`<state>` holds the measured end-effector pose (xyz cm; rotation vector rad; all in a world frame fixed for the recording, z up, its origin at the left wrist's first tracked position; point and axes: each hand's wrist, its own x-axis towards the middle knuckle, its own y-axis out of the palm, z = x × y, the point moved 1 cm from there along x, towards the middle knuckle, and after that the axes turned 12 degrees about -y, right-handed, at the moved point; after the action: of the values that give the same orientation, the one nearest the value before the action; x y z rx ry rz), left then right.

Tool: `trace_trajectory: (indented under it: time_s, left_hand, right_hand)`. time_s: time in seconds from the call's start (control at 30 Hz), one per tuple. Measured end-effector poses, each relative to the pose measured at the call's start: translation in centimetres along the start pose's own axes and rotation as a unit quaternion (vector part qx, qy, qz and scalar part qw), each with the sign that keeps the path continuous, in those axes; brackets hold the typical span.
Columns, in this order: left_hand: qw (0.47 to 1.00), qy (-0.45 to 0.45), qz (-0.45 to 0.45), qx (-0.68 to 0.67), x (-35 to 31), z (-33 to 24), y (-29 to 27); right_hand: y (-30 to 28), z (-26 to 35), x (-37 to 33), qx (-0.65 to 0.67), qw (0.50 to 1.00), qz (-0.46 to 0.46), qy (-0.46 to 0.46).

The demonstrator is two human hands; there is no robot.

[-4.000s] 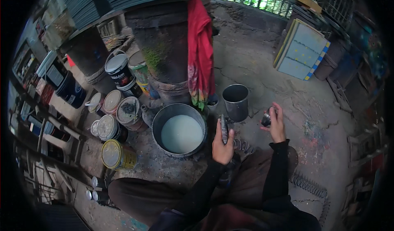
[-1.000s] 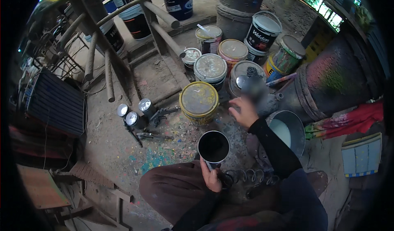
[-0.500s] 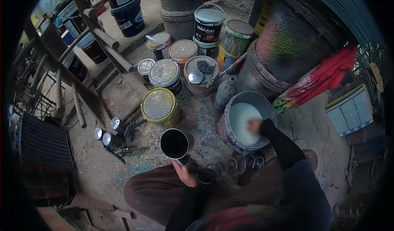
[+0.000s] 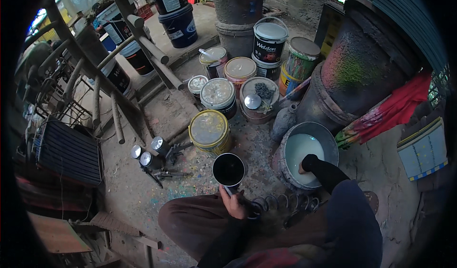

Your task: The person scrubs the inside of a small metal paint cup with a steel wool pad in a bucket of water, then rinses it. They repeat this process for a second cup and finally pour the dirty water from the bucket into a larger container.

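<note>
Left hand: the left hand (image 4: 233,202), low in the middle of the frame, is closed around the handle of a small black round metal cup (image 4: 228,170), fingers wrapped tight, thumb side up.
Cup: open-mouthed, dark inside, smooth-walled, held upright just above the paint-speckled ground (image 4: 190,182).
Right hand: the right hand (image 4: 303,168), right of centre, dips into a grey round metal bucket of milky white liquid (image 4: 307,154); the black sleeve hides most of it, so I cannot tell whether the fingers are curled or spread.
Bucket: wide, dull-rimmed, standing on the ground just right of the cup, apart from it.
Yellow tin: a squat yellow-rimmed paint tin with a smeared lid (image 4: 209,130) sits just above the cup.
Other tins: a cluster of round lidded paint cans (image 4: 240,80), stained and crusted, fills the upper middle.
Drum: a large rough dark drum with green and pink spatter (image 4: 362,68) stands at upper right, a red cloth (image 4: 395,111) draped beside it.
Spring: a coiled wire spring (image 4: 281,203) lies by the person's knee.
</note>
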<state>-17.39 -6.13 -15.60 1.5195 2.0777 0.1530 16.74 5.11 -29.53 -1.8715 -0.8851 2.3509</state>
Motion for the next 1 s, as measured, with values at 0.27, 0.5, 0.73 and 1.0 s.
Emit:
trace_trajectory:
  time_s: [0.27, 0.5, 0.73, 1.0]
  left_hand:
    - [0.999, 0.023, -0.035, 0.000, -0.6, -1.0, 1.9]
    - [0.999, 0.009, -0.028, -0.034, -0.8, -1.6, 2.6]
    - [1.000, 0.019, -0.001, -0.018, -1.1, -1.9, 1.7]
    - [0.999, 0.002, 0.013, -0.041, -1.2, -1.1, 1.1]
  right_hand:
    - [3.5, -1.9, 0.4, -0.097, 0.987, -0.130, 0.006]
    - [3.9, -2.5, 2.2, -0.026, 0.999, 0.024, 0.014]
    - [-1.6, 2.7, -4.3, 0.052, 0.996, -0.069, -0.033]
    - [1.1, -0.5, -3.6, 0.321, 0.848, -0.423, -0.007]
